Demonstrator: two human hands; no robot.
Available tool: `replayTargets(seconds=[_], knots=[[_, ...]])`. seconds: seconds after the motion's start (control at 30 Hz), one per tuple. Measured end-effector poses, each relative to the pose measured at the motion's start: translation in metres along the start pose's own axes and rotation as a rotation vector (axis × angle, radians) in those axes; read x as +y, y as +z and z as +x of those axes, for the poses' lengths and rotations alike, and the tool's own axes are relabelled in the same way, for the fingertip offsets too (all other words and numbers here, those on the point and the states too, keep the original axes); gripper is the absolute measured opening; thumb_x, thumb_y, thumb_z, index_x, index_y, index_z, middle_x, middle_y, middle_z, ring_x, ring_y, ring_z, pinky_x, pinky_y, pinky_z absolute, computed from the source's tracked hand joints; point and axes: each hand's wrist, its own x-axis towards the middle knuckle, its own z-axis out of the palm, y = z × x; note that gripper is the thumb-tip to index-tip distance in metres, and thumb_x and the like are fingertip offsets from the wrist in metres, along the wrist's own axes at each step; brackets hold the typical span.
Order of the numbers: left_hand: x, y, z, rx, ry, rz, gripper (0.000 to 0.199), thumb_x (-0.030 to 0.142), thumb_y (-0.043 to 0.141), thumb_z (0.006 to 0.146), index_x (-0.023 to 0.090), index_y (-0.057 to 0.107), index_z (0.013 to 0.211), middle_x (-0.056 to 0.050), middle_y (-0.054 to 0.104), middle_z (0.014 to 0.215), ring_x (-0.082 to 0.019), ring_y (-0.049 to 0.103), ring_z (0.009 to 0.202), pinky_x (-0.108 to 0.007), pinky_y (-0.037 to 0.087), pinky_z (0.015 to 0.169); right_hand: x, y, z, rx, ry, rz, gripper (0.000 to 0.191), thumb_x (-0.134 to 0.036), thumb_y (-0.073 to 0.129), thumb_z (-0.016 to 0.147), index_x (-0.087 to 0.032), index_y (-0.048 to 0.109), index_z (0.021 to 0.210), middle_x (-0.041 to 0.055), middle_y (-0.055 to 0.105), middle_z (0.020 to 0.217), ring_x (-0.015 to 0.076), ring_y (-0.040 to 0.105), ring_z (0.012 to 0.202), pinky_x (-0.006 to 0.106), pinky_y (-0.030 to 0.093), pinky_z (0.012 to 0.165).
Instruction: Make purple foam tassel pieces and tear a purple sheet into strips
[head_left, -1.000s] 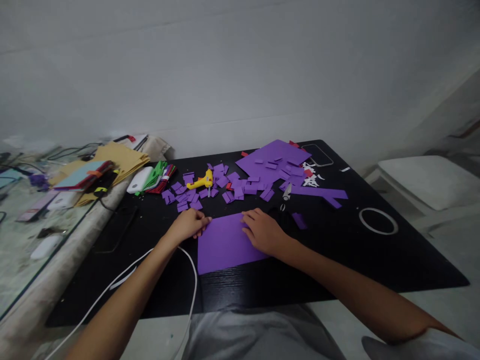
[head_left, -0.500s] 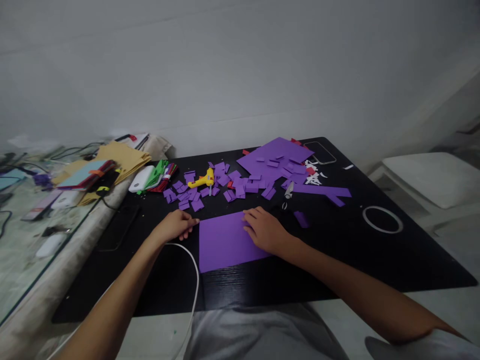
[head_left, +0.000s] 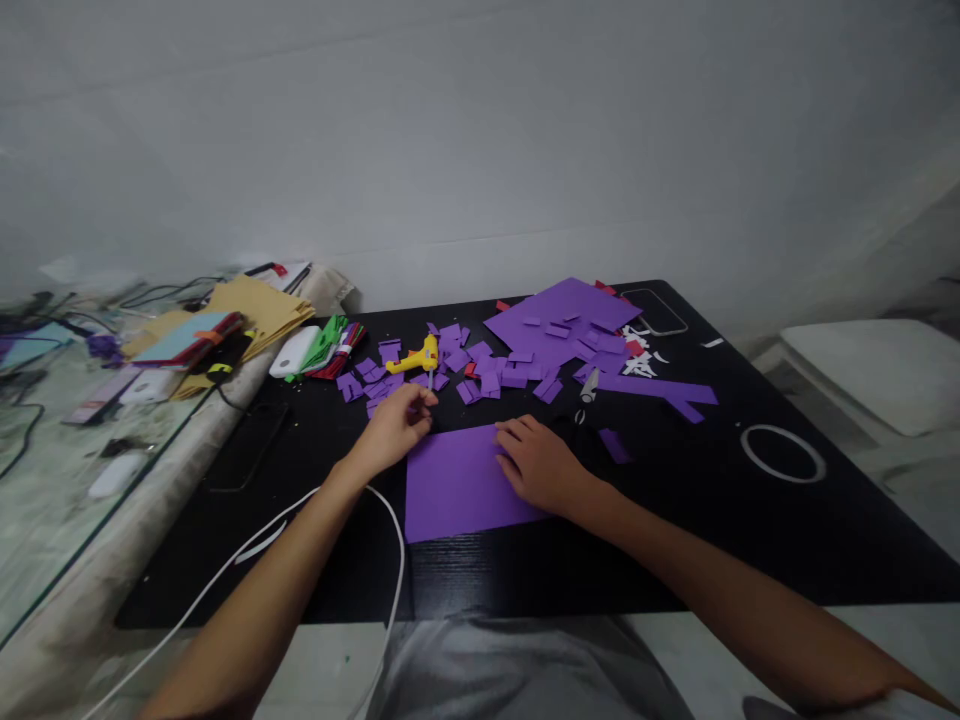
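A purple rectangular sheet (head_left: 457,485) lies flat on the black table in front of me. On its right part rests my right hand (head_left: 540,462), fingers stretched out across the surface. My left hand (head_left: 397,428) is over the sheet's upper left corner, fingers loosely curved, thumb apart from the index finger, and I see nothing between them. Just beyond it lies a yellow glue gun (head_left: 415,357) among many small purple folded pieces (head_left: 490,383). A pair of scissors (head_left: 590,386) with dark handles lies past my right hand, beside purple strips (head_left: 660,387).
A larger purple sheet (head_left: 562,300) with small pieces on it lies at the back right, near white scraps (head_left: 641,362). At right is a pale ring (head_left: 783,453). A white cable (head_left: 401,560) crosses the near left. Green and red bundles (head_left: 330,345) lie at back left.
My left hand has moved right and away from me, from the sheet's left edge to over its upper left corner. My right hand stays on the sheet. The view has shifted slightly.
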Motion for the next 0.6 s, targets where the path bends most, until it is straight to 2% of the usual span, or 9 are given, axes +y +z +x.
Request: replayTargets(seconds=[0.1,0.2,0.4,0.6], knots=[[0.000,0.016,-0.002,0.138,0.030,0.038,0.010,0.022,0.059,0.076,0.022,0.053,0.084,0.004,0.050,0.072,-0.014,0.050,0.065,-0.027,0.039,0.065,0.004,0.004,0.000,0.026,0.005,0.038,0.022,-0.019,0.057,0.097,-0.010,0.070,0.113,0.0181,0.067,0.128,0.0316,0.057,0.114,0.047,0.049,0.100],[-0.006,0.022,-0.009,0.223,-0.003,-0.009,0.017,0.017,0.057,0.072,0.023,0.041,0.073,0.006,0.037,0.065,-0.013,0.036,0.059,-0.026,0.030,0.061,0.010,0.006,0.002,0.073,0.026,0.105,0.019,-0.017,0.058,0.095,-0.013,0.070,0.110,0.0161,0.069,0.121,0.0300,0.058,0.111,0.046,0.050,0.098],[-0.013,0.025,-0.009,0.255,-0.015,-0.299,0.026,0.019,0.062,0.067,0.023,0.037,0.071,0.006,0.037,0.067,-0.011,0.036,0.061,-0.025,0.030,0.060,0.015,0.007,0.004,0.115,0.028,0.188,0.016,-0.013,0.059,0.094,-0.014,0.071,0.104,0.0130,0.070,0.116,0.0277,0.058,0.109,0.044,0.050,0.099],[-0.011,0.026,-0.007,0.252,-0.042,-0.418,0.035,0.028,0.075,0.071,0.022,0.041,0.071,0.008,0.039,0.064,-0.009,0.038,0.057,-0.024,0.034,0.059,0.018,0.010,0.003,0.132,0.012,0.202,0.018,-0.013,0.059,0.093,-0.014,0.071,0.106,0.0128,0.070,0.120,0.0284,0.058,0.110,0.045,0.050,0.097]])
